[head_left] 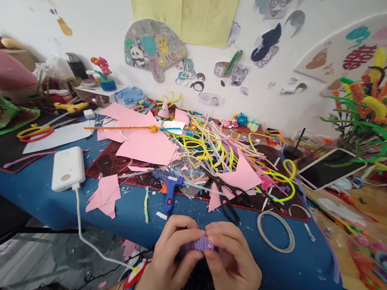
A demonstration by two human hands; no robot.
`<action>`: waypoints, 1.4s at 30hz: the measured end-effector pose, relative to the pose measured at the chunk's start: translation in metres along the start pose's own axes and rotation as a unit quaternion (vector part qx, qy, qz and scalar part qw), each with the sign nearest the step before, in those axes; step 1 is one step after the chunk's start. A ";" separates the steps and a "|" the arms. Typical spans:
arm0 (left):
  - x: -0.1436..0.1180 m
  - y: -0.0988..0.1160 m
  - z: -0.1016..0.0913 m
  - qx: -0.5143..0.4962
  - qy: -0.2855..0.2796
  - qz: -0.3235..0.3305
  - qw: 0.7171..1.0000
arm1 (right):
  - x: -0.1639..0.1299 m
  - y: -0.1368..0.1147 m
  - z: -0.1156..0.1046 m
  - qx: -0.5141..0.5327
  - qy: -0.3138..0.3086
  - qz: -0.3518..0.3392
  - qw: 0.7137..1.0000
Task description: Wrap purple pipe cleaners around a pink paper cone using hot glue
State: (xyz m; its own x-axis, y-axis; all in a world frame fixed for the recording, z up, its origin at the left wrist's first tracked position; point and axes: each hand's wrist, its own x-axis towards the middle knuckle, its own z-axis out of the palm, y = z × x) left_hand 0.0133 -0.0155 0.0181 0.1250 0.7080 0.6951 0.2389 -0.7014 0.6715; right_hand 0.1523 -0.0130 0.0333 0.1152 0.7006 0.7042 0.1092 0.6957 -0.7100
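Pinching a small coil of fuzzy purple pipe cleaner point(199, 245) between both hands, just off the near edge of the blue-covered craft table point(305, 269).

My left hand point(166, 263) and right hand point(232, 266) are both closed on the coil, fingertips meeting over it. It looks only partly wound to me — a short ribbed stub, no finished shape yet. Beyond that table edge lie the blue hot-glue gun point(169, 186), the black-handled scissors point(228, 195) and the loose heap of yellow and lilac pipe cleaners point(214, 149), none in use — so I judge the gluing, trimming and most of the stems are left. Pink paper offcuts point(146, 146) lie already cut farther back on the table.
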 end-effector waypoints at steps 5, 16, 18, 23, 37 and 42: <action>0.005 0.002 -0.007 -0.107 -0.059 -0.086 0.989 | 0.008 0.007 -0.010 0.023 -0.048 -0.001 0.999; 0.019 0.006 -0.013 -0.199 -0.117 -0.153 0.961 | 0.019 0.019 -0.023 0.055 -0.123 -0.018 0.991; 0.022 0.006 -0.014 -0.223 -0.134 -0.181 0.949 | 0.022 0.021 -0.024 0.061 -0.134 -0.020 0.989; 0.023 0.003 -0.013 -0.317 -0.161 -0.255 0.899 | 0.027 0.025 -0.026 0.084 -0.167 -0.036 0.982; 0.009 -0.010 -0.001 -0.522 -0.206 -0.420 0.713 | 0.028 0.034 -0.019 0.207 -0.201 0.002 0.958; 0.009 -0.011 0.002 -0.552 -0.201 -0.434 0.683 | 0.027 0.036 -0.013 0.253 -0.186 0.030 0.949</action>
State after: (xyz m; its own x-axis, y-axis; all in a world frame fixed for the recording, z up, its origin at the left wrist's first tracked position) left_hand 0.0138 -0.0011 0.0160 0.7046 0.7067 -0.0651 -0.4532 0.5186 0.7250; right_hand 0.1722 0.0292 0.0271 -0.2608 0.6834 0.6819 -0.3863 0.5735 -0.7224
